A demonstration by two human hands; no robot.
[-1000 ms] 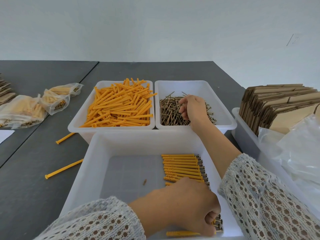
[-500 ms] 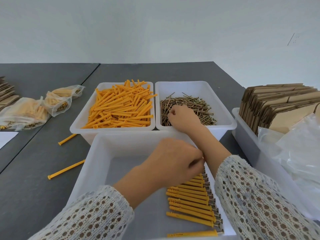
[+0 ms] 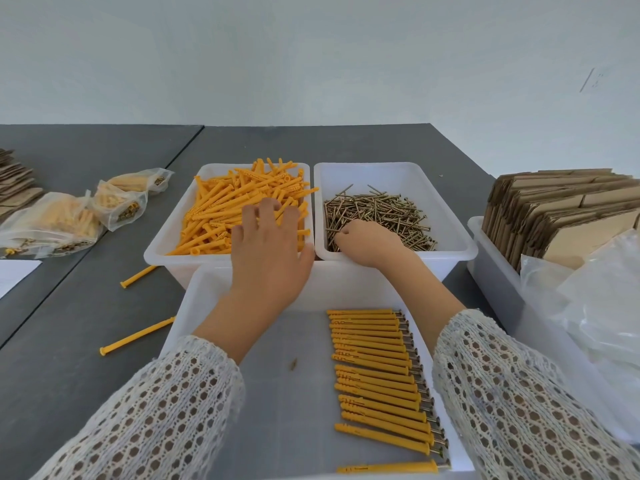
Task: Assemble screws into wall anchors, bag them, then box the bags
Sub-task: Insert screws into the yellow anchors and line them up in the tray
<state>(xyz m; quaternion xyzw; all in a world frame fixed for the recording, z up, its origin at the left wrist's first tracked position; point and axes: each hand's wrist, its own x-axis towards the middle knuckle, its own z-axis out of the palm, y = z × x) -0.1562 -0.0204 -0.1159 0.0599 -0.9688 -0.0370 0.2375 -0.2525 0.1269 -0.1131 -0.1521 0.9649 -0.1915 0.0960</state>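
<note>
plain pale wall (image 3: pixel 311 57) behind two dark grey tables (image 3: pixel 52 341) set edge to edge.

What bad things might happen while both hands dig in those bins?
The screws are sharp, so the right hand might get pricked. The left hand could knock anchors out; two loose anchors already lie on the table. A sleeve might nudge the neat assembled row.

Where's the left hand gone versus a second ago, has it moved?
Yes. The left hand moved forward, from the near white plastic tray to the bin of orange plastic wall anchors.
</note>
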